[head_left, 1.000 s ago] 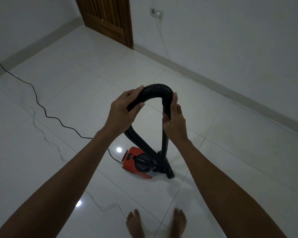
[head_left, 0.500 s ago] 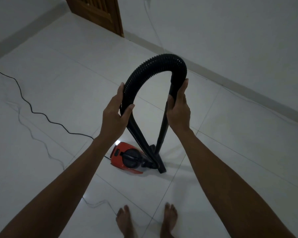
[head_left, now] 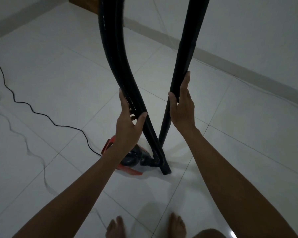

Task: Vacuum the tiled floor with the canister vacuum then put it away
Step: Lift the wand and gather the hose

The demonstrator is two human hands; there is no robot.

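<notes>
I see a glossy white tiled floor (head_left: 62,78) with thin grout lines. On it sits the red and black canister vacuum (head_left: 136,158), partly hidden behind an arm. The wand tip (head_left: 165,170) rests on a tile just beside it. A black power cord (head_left: 33,109) snakes across the tiles to the canister's rear. Two bare feet (head_left: 177,225) stand at the near edge

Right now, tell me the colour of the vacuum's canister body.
Red canister body with a dark top, seen in the head view.
</notes>
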